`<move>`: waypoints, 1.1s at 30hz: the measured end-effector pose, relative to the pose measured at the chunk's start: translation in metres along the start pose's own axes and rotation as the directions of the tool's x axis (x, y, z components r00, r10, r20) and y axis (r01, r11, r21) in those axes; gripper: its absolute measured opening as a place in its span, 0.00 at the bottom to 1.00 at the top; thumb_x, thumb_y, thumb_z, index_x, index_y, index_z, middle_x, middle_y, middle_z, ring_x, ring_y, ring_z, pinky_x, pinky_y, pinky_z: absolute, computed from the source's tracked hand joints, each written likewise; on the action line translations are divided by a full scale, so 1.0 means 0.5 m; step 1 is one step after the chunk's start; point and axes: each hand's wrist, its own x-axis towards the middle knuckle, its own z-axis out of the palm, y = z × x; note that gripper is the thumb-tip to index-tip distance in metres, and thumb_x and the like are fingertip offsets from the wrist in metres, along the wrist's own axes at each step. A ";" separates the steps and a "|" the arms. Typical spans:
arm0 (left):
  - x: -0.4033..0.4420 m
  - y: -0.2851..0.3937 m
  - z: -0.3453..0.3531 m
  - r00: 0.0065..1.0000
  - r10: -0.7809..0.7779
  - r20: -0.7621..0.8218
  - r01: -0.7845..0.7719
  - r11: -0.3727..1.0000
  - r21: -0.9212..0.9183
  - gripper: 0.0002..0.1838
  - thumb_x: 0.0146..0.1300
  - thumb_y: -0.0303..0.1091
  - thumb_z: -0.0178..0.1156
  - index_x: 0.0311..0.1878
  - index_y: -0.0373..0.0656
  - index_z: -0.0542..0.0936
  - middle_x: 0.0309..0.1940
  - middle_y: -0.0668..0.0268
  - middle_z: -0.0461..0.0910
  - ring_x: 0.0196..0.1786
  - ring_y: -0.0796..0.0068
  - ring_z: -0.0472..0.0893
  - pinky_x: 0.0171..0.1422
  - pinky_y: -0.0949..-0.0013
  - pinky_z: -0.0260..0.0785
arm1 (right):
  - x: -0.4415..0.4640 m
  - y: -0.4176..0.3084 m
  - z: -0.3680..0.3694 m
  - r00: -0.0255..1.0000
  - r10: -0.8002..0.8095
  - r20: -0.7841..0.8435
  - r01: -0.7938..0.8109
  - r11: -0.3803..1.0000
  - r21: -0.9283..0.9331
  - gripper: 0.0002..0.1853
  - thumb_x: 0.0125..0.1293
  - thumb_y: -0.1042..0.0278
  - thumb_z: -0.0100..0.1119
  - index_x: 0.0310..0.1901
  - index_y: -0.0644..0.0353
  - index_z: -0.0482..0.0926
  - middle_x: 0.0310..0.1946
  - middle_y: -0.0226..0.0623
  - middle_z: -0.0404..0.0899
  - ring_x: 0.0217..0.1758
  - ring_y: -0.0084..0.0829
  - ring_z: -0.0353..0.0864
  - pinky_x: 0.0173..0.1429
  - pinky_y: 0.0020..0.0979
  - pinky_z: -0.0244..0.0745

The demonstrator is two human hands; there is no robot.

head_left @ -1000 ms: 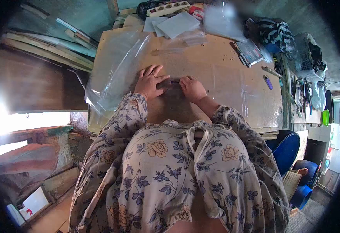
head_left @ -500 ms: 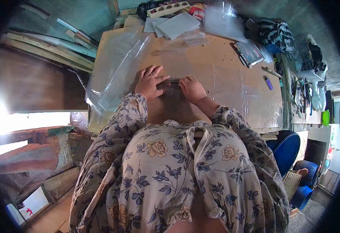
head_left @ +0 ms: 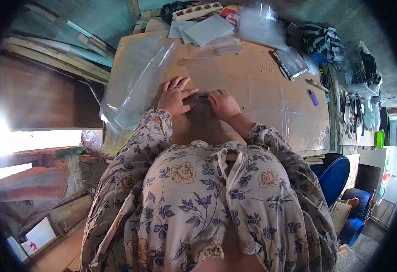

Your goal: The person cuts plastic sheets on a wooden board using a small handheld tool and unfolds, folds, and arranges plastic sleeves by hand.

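Note:
My left hand (head_left: 175,96) lies on the brown work board (head_left: 262,68) with its fingers spread, a ring on one of them. To its right my right hand (head_left: 224,104) is closed, fingertips pressed together around a small dark item (head_left: 203,96) that is too small to name. That item points toward my left thumb and lies low over the board. Thin clear film seems to lie beneath both hands, its edges hard to see. A large clear plastic sheet (head_left: 139,77) spreads over the board to the left of my left hand.
White flat sheets (head_left: 209,30) and a power strip (head_left: 197,11) are at the far edge. A clear plastic stack (head_left: 262,27) and a flat box (head_left: 291,62) lie at the far right, a purple lighter (head_left: 313,97) nearer. Blue containers (head_left: 332,179) stand below right.
Both hands have stayed in nearly the same place. The small dark item at my right fingertips looks slightly shifted.

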 end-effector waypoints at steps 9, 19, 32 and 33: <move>0.001 0.002 -0.004 0.999 -0.011 0.036 0.010 1.000 0.029 0.26 0.45 0.45 0.60 0.53 0.65 0.72 0.64 0.66 0.55 0.66 0.61 0.52 0.67 0.54 0.41 | -0.001 0.004 -0.001 0.999 0.008 -0.051 -0.007 0.999 0.034 0.07 0.59 0.67 0.47 0.34 0.60 0.73 0.35 0.45 0.74 0.41 0.46 0.72 0.44 0.41 0.69; -0.004 0.001 0.000 1.000 0.000 0.022 0.001 1.000 -0.016 0.26 0.52 0.49 0.54 0.57 0.62 0.69 0.64 0.63 0.54 0.67 0.60 0.49 0.67 0.52 0.38 | -0.174 0.286 -0.077 0.620 0.527 -0.581 -0.241 0.833 0.498 0.05 0.58 0.70 0.48 0.34 0.58 0.73 0.27 0.39 0.75 0.32 0.37 0.75 0.37 0.34 0.68; -0.001 0.038 -0.019 0.982 0.182 0.051 -0.184 0.982 0.049 0.21 0.46 0.43 0.59 0.47 0.50 0.75 0.64 0.62 0.53 0.67 0.58 0.50 0.64 0.42 0.39 | -0.558 0.484 -0.208 -0.085 0.606 -0.791 -0.712 0.519 0.474 0.14 0.61 0.61 0.46 0.36 0.64 0.74 0.26 0.35 0.77 0.27 0.23 0.73 0.34 0.28 0.67; 0.000 0.034 -0.014 0.979 0.203 0.026 -0.205 0.977 0.060 0.24 0.45 0.43 0.60 0.48 0.49 0.73 0.65 0.61 0.52 0.67 0.58 0.50 0.64 0.42 0.38 | -0.563 0.475 -0.213 -0.061 0.570 -0.820 -0.759 0.507 0.409 0.14 0.61 0.61 0.47 0.36 0.65 0.75 0.27 0.35 0.77 0.28 0.24 0.73 0.35 0.29 0.68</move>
